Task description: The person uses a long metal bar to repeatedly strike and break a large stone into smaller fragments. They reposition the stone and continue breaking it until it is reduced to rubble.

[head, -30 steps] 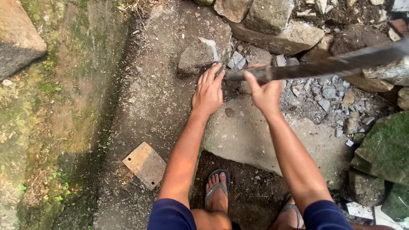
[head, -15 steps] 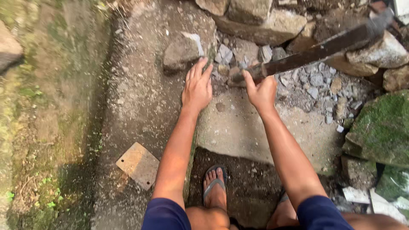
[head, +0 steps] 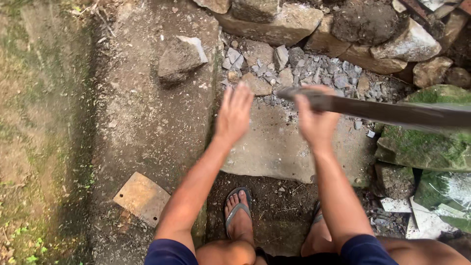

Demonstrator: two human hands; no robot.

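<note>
My right hand (head: 314, 118) is shut around one end of a long dark metal bar (head: 392, 112) that runs off to the right edge, blurred with motion. My left hand (head: 234, 114) is open, fingers spread, just left of the bar's end and not touching it. Both hands hover over a flat grey stone slab (head: 279, 147) on the ground. Beyond the slab lies a patch of small broken grey stones (head: 299, 68). My sandalled left foot (head: 239, 211) stands on dark soil just behind the slab.
Large rough rocks (head: 289, 22) line the far side. A single angular rock (head: 180, 59) sits on the dirt at the left. A mossy stone (head: 427, 142) is at the right. A square rusty plate (head: 142, 197) lies near left. Grass covers the left strip.
My left hand has come off the bar's end and now hangs open. The bar has swung from slanting upward to nearly level. The view has shifted left.
</note>
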